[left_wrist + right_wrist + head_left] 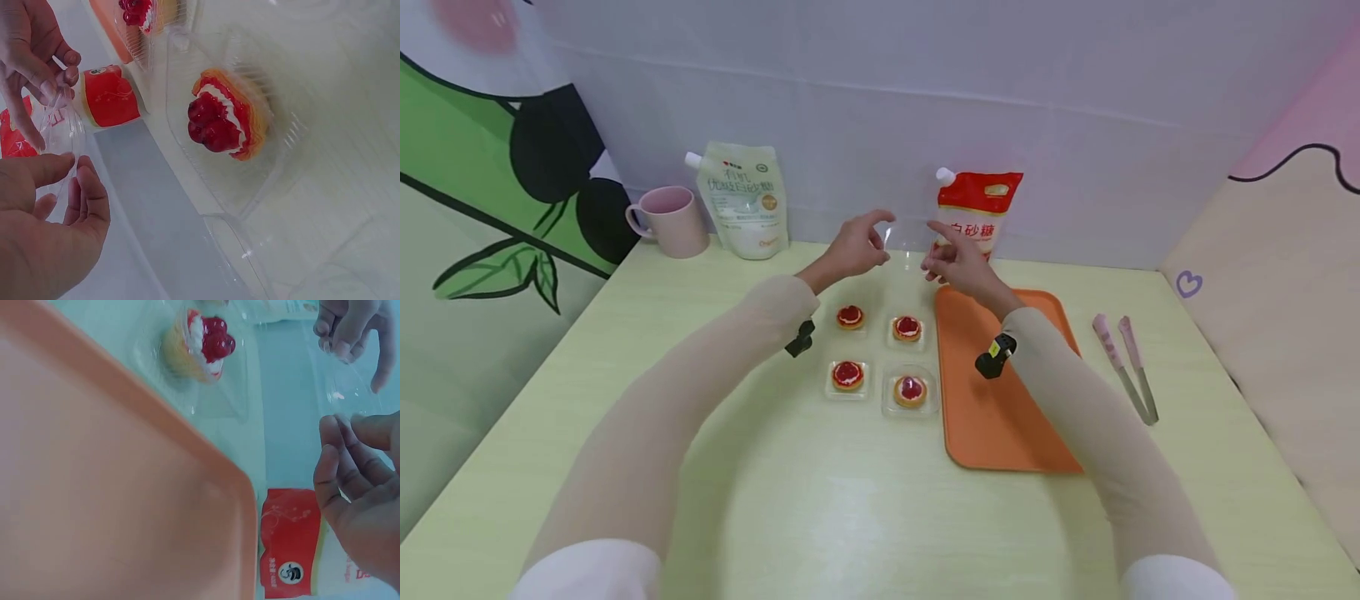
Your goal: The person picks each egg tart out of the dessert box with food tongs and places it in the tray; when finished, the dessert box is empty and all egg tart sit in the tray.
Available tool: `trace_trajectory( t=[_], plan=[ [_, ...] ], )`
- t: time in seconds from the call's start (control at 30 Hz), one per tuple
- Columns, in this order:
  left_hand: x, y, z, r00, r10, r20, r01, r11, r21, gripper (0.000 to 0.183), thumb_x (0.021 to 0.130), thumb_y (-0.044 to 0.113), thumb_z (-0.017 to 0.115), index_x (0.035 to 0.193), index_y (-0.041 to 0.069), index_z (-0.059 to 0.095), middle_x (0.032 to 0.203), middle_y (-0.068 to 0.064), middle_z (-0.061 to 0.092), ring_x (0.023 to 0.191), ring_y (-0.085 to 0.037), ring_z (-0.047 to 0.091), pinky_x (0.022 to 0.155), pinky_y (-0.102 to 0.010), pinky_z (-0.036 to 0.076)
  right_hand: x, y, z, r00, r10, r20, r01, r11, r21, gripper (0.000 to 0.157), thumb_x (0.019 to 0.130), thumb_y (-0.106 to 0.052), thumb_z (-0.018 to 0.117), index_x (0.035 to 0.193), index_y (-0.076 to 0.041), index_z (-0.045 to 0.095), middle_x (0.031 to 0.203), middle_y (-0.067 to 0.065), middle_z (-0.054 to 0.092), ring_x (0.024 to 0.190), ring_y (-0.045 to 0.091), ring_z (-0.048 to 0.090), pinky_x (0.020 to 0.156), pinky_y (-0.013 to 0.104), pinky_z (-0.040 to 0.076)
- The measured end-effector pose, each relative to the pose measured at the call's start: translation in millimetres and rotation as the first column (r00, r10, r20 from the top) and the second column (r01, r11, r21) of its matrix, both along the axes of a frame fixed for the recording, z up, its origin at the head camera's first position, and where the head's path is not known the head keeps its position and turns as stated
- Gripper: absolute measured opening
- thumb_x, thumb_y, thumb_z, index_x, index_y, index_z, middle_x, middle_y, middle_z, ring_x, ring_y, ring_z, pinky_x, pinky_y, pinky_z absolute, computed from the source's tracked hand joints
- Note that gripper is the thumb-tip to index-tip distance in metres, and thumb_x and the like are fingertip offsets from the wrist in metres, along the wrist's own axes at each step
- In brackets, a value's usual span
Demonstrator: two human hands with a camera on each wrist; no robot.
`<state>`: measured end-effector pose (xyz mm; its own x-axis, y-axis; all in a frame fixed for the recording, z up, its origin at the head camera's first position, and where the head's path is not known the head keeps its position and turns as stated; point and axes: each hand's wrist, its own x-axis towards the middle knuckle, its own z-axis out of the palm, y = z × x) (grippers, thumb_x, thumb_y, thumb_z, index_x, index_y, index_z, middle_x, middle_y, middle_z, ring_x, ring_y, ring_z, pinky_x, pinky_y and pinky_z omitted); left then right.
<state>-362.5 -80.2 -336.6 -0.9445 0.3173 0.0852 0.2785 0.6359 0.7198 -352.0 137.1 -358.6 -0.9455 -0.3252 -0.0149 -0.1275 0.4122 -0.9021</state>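
Note:
Over the back of the table, my left hand [856,246] and right hand [966,265] hold a clear plastic lid [908,240] between them. In the left wrist view, thumb and fingertips of each hand pinch opposite edges of the lid [70,128]. The lid is upraised above the table, its outline faint. Below the hands, several fruit tarts stand in clear plastic boxes: back left [850,317], back right [907,328], front left [847,375] and front right [911,391]. Each has red fruit and white cream.
An orange tray [992,417] lies under my right forearm. Two pink-handled utensils [1127,367] lie right of it. Along the wall stand a pink mug [676,225], a pale green pouch [745,204] and a red-and-white sugar pouch [981,196], just behind my right hand.

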Motion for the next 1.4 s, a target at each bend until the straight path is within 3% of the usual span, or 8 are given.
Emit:
trace_trajectory(
  t=[0.13,0.27,0.5,0.77,1.1,1.27,1.4],
  plan=[
    [-5.2,0,-5.5,0.994,0.016,0.104,-0.016,1.0,-0.005,0.062,0.09,0.001,0.066,0.148,0.008,0.044,0.087,-0.011,0.062,0.082,-0.029,0.063,0.067,-0.029,0.05,-6.8,0,-8.3,1.0,0.015,0.02,-0.016,0.998,0.058,0.068,0.099,-0.011,0.059,0.158,-0.023,0.028,0.114,0.017,0.065,0.109,0.039,0.063,0.1,0.05,0.052],
    [-9.7,-1,-12.3,0.986,0.028,0.164,-0.026,1.0,-0.017,0.062,0.092,0.0,0.065,0.149,0.009,0.043,0.093,-0.015,0.065,0.096,-0.039,0.067,0.076,-0.036,0.055,-11.7,-2,-15.6,1.0,0.029,-0.007,-0.028,0.993,0.115,0.065,0.098,-0.01,0.061,0.156,-0.018,0.032,0.111,0.016,0.063,0.104,0.037,0.06,0.097,0.045,0.053],
    [-14.0,-1,-23.4,0.963,0.029,0.266,-0.02,0.999,-0.037,0.063,0.091,-0.001,0.067,0.149,0.007,0.044,0.106,-0.022,0.069,0.089,-0.027,0.068,0.086,-0.037,0.058,-14.3,-5,-27.5,0.999,0.026,0.043,-0.034,0.983,0.18,0.063,0.098,-0.013,0.063,0.154,-0.015,0.035,0.11,0.013,0.059,0.098,0.029,0.055,0.091,0.032,0.052],
    [-17.0,8,-28.4,0.951,0.032,0.308,-0.017,0.999,-0.052,0.063,0.089,-0.001,0.069,0.147,0.008,0.047,0.093,-0.014,0.064,0.075,-0.017,0.061,0.082,-0.034,0.058,-16.6,-3,-29.5,0.998,-0.005,0.064,-0.011,0.969,0.246,0.056,0.098,-0.017,0.064,0.15,-0.015,0.043,0.107,0.013,0.06,0.095,0.028,0.054,0.082,0.029,0.049],
    [-16.5,13,-30.7,0.954,0.03,0.299,-0.008,0.997,-0.077,0.06,0.091,-0.001,0.067,0.147,0.008,0.047,0.089,-0.012,0.063,0.07,-0.015,0.057,0.084,-0.037,0.057,-19.6,1,-37.3,0.998,-0.001,0.069,-0.017,0.965,0.262,0.059,0.097,-0.018,0.065,0.151,-0.017,0.043,0.107,0.013,0.063,0.093,0.027,0.055,0.079,0.027,0.048],
    [-18.9,12,-32.4,0.947,0.044,0.317,-0.011,0.994,-0.105,0.06,0.092,0.001,0.066,0.148,0.008,0.047,0.111,-0.018,0.064,0.072,-0.015,0.057,0.081,-0.033,0.057,-21.0,0,-37.5,0.997,0.01,0.072,-0.029,0.959,0.282,0.059,0.096,-0.019,0.067,0.15,-0.015,0.043,0.112,0.014,0.065,0.095,0.027,0.057,0.08,0.028,0.05],
    [-21.0,13,-33.1,0.941,0.051,0.335,-0.008,0.992,-0.126,0.06,0.092,0.001,0.066,0.148,0.009,0.046,0.133,-0.019,0.056,0.073,-0.015,0.057,0.081,-0.032,0.057,-22.4,-1,-37.9,0.997,0.011,0.07,-0.032,0.954,0.297,0.059,0.095,-0.019,0.068,0.149,-0.013,0.045,0.115,0.015,0.066,0.099,0.028,0.059,0.086,0.032,0.052]
  ],
)
